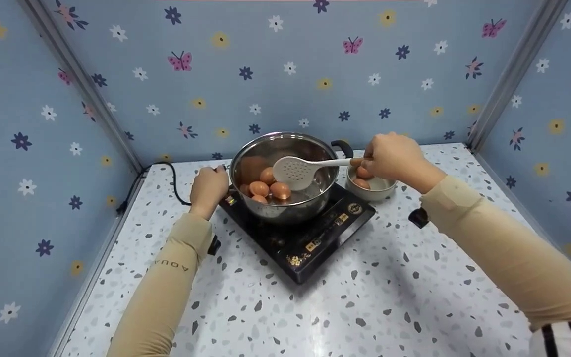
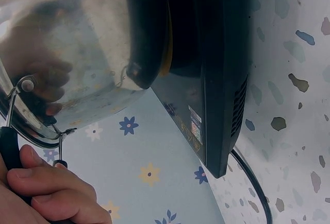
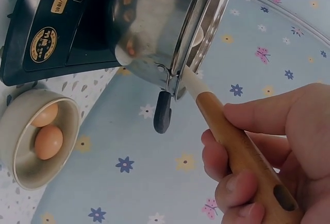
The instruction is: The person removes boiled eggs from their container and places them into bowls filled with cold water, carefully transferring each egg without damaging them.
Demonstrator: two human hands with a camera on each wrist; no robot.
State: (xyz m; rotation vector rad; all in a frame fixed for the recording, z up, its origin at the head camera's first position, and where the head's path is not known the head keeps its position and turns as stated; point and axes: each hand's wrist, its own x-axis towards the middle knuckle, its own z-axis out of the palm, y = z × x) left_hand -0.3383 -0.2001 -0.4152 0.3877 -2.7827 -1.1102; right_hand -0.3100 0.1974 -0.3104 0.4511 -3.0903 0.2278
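A steel pot stands on a black induction cooker, with several brown eggs in its left part. My left hand grips the pot's left handle; in the left wrist view the fingers curl round its black grip. In my right hand is a white slotted spoon, held by its wooden handle. Its perforated head is over the pot's inside, beside the eggs, and I see no egg on it. Whether the head touches an egg, I cannot tell.
Right of the pot, partly under my right hand, a pale bowl holds two brown eggs. The pot's right handle sticks out towards that bowl. A black cord runs to the left wall. Flowered panels surround the speckled table.
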